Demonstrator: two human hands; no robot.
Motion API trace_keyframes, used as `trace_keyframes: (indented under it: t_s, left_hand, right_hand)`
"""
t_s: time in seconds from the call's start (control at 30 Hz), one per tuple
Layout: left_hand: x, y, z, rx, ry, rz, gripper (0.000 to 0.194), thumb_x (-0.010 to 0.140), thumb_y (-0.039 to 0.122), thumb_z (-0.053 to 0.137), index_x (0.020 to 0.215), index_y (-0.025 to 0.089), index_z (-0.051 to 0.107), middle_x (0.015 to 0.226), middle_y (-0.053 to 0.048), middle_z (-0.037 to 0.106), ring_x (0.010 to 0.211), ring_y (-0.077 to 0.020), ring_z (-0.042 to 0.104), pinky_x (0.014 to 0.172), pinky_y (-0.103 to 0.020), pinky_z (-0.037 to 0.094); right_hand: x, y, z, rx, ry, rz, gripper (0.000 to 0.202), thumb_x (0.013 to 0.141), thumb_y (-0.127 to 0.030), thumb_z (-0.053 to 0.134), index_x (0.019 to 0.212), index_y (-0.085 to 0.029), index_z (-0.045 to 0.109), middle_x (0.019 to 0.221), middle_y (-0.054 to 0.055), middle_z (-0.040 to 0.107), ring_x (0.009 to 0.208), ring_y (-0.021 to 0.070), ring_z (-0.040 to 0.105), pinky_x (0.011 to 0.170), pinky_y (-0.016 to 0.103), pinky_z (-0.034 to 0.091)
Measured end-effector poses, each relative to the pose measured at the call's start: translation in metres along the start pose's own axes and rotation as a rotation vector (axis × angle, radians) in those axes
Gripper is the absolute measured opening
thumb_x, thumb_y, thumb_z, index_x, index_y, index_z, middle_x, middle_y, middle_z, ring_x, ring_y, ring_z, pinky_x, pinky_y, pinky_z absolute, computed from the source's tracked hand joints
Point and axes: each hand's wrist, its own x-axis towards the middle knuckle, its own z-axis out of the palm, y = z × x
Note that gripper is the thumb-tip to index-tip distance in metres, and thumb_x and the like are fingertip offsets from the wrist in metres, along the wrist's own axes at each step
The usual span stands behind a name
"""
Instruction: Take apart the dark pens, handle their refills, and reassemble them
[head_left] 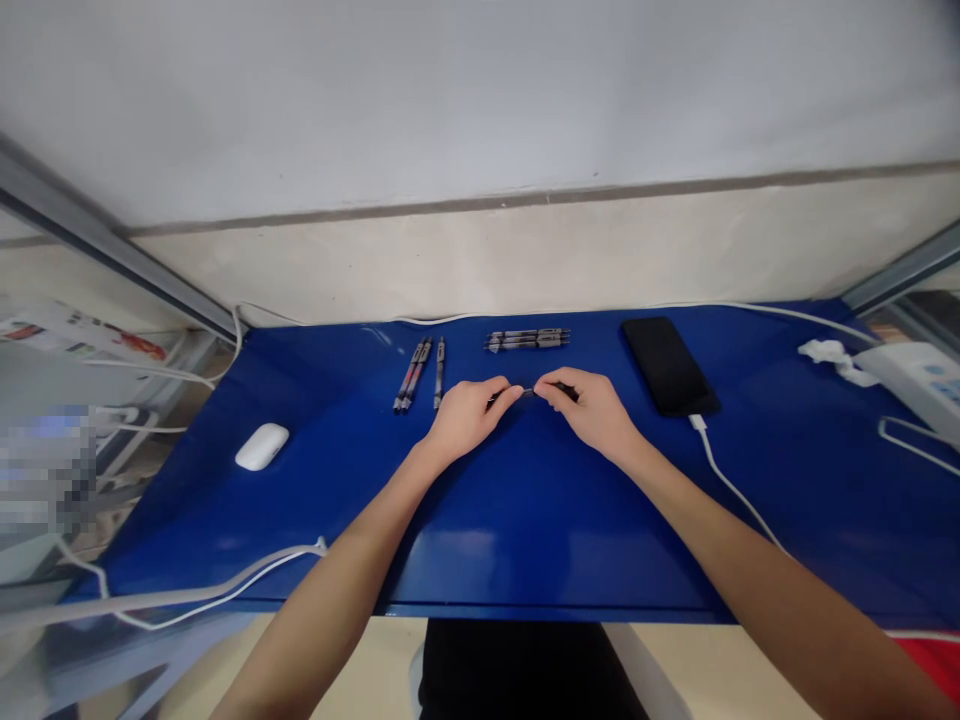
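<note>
My left hand (471, 412) and my right hand (589, 402) meet over the middle of the blue desk, both closed in a pinch. Between their fingertips runs a slim dark pen (529, 392), one end in each hand; most of it is hidden by the fingers. Just beyond my hands lies a small group of pens (527, 340), side by side and pointing sideways. To the left of my left hand, a single pen (439, 374) lies apart from a pair of pens (412, 376) with dark and grey barrels.
A black phone (667, 366) with a white charging cable (739, 492) lies to the right. A white earbud case (262, 446) rests at the left. At the far right are crumpled white tissue (834, 358) and a white power strip (916, 376). A wall (510, 255) borders the desk's back.
</note>
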Motion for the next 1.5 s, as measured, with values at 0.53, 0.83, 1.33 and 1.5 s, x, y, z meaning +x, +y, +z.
trace_keyframes:
  t_s: [0.53, 0.83, 1.33, 1.5]
  left_hand:
    - [-0.002, 0.004, 0.009, 0.256, -0.043, 0.0, 0.04, 0.109, 0.04, 0.028, 0.093, 0.02, 0.059, 0.09, -0.005, 0.074, 0.077, -0.0196, 0.068, 0.061, -0.026, 0.038]
    - [-0.003, 0.004, 0.009, 0.287, -0.03, -0.002, 0.045, 0.105, 0.055, 0.035, 0.093, 0.022, 0.064, 0.072, -0.003, 0.07, 0.067, -0.0203, 0.067, 0.058, -0.026, 0.035]
    - [-0.004, 0.006, 0.007, 0.247, -0.012, 0.125, 0.044, 0.107, 0.052, 0.033, 0.094, 0.021, 0.063, 0.087, -0.003, 0.071, 0.078, -0.0171, 0.067, 0.063, -0.025, 0.038]
    - [-0.004, 0.004, 0.012, 0.331, -0.03, 0.153, 0.036, 0.109, 0.043, 0.032, 0.117, 0.021, 0.059, 0.102, -0.005, 0.073, 0.088, -0.019, 0.07, 0.065, -0.025, 0.044]
  right_hand:
    - [0.002, 0.011, 0.0, 0.133, 0.007, 0.068, 0.027, 0.095, -0.043, 0.061, 0.112, -0.023, 0.067, 0.074, 0.001, 0.067, 0.069, 0.0173, 0.063, 0.068, 0.032, 0.05]
    - [0.001, 0.007, 0.0, 0.067, -0.019, 0.08, 0.032, 0.098, -0.048, 0.056, 0.112, -0.023, 0.069, 0.084, 0.005, 0.072, 0.075, 0.02, 0.069, 0.068, 0.033, 0.053]
    - [-0.001, -0.002, -0.003, 0.088, -0.054, 0.126, 0.036, 0.099, -0.052, 0.051, 0.104, -0.022, 0.071, 0.069, 0.001, 0.065, 0.059, 0.0162, 0.059, 0.059, 0.031, 0.047]
    - [-0.001, 0.001, -0.001, 0.122, -0.048, 0.059, 0.026, 0.094, -0.044, 0.063, 0.111, -0.025, 0.069, 0.071, -0.001, 0.062, 0.064, 0.0164, 0.058, 0.065, 0.032, 0.049]
